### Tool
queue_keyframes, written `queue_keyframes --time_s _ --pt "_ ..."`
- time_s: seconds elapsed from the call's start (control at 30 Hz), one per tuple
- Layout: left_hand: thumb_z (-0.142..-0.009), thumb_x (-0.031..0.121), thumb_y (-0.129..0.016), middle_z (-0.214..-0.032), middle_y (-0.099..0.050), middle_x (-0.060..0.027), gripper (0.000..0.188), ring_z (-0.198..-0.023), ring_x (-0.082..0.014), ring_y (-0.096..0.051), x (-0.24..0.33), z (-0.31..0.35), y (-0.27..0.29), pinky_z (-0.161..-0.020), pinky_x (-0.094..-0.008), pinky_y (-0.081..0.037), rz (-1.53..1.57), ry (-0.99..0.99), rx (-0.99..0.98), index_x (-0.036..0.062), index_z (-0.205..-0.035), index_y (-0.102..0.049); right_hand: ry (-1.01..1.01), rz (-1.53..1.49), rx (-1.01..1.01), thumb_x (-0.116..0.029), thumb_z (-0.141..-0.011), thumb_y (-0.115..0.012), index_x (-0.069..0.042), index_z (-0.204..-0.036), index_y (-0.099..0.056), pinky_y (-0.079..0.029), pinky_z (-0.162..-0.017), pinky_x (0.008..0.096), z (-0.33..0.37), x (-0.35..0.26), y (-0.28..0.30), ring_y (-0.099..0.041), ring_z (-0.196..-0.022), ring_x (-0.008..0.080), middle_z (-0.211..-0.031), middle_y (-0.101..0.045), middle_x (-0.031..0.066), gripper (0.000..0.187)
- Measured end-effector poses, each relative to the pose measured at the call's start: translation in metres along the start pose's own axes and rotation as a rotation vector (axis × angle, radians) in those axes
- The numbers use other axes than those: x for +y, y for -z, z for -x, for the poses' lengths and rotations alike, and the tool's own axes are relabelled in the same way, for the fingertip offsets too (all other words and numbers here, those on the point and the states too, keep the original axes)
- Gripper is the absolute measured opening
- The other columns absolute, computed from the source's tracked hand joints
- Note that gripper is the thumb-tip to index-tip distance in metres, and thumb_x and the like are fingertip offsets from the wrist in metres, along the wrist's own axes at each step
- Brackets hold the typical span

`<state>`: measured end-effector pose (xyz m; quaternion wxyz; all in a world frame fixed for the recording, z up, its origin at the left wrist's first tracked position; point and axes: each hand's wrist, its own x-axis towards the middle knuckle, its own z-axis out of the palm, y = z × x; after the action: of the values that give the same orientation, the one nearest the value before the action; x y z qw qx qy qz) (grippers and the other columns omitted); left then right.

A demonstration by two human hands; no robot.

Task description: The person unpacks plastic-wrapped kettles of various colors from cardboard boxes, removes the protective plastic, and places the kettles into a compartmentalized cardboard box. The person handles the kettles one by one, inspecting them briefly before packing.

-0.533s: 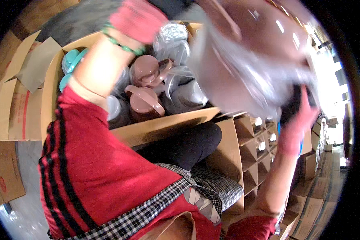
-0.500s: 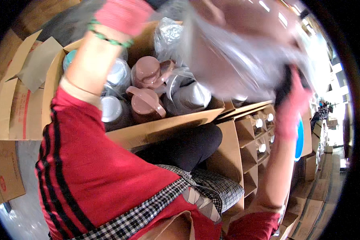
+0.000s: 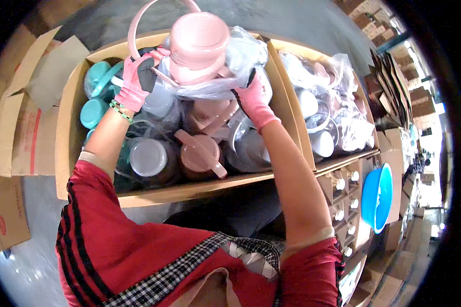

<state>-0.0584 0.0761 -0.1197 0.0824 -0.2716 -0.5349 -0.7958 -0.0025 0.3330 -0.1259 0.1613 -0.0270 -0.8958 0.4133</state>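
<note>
Pinching a slick-looking plastic bag [image 3: 204, 91], left hand [image 3: 139, 77] and right hand [image 3: 253, 98] flank a pink jug [image 3: 200, 38], likely stiff, best held by its handle [image 3: 133, 33] above the left grip.

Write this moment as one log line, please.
left hand: at glossy pink round-lidded jug | right hand: at its clear plastic bag | below: open brown cardboard box, grey-lidded jug inside
</note>
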Motion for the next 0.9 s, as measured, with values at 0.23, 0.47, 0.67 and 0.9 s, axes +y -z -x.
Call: queue_keyframes --time_s 0.23,0.47,0.67,0.9 --pt "-0.065 0.006 -0.063 -0.072 -0.059 -0.0051 0.008 -0.065 -0.0141 -0.053 -0.080 -0.003 0.035 -0.061 -0.0238 -0.041 -0.354 0.353 0.358 0.0016 -0.070 -0.060 -0.058 0.042 0.068 -0.026 -0.066 -0.068 0.001 -0.106 -0.042 -0.038 -0.083 0.0359 0.099 0.048 0.099 -0.047 -0.097 0.0312 -0.100 -0.049 0.0184 0.054" --pt "-0.073 0.026 -0.062 -0.064 -0.052 0.0008 0.021 -0.054 -0.0084 -0.045 -0.110 -0.017 0.054 -0.048 -0.0223 -0.032 -0.412 0.595 0.267 0.0047 -0.074 -0.059 -0.480 0.120 0.195 -0.005 -0.068 -0.063 -0.001 -0.101 -0.046 -0.036 -0.085 0.0316 0.273 0.097 0.191 -0.047 -0.096 0.0240 -0.100 -0.051 0.0126 0.037" --pt "-0.074 0.028 -0.059 -0.109 -0.047 -0.0160 0.047 -0.100 -0.0262 -0.045 -0.045 0.004 -0.078 -0.084 -0.0324 -0.036 -1.273 0.193 -0.144 -0.0038 -0.106 -0.046 -0.627 0.670 0.257 -0.017 -0.072 -0.061 0.000 -0.103 -0.046 -0.035 -0.086 0.0386 0.398 0.121 0.237 -0.044 -0.099 0.0348 -0.107 -0.045 0.0189 0.039" --pt "-0.069 0.035 -0.059 -0.127 -0.025 -0.0221 0.061 -0.116 -0.0379 -0.027 -0.044 0.060 -0.233 -0.095 -0.0423 -0.026 -1.245 -0.223 -0.829 0.0088 -0.120 -0.038 -0.803 0.548 0.330 -0.017 -0.071 -0.061 0.001 -0.101 -0.047 -0.037 -0.082 0.0377 0.418 0.148 0.221 -0.045 -0.093 0.0338 -0.098 -0.048 0.0175 0.037"
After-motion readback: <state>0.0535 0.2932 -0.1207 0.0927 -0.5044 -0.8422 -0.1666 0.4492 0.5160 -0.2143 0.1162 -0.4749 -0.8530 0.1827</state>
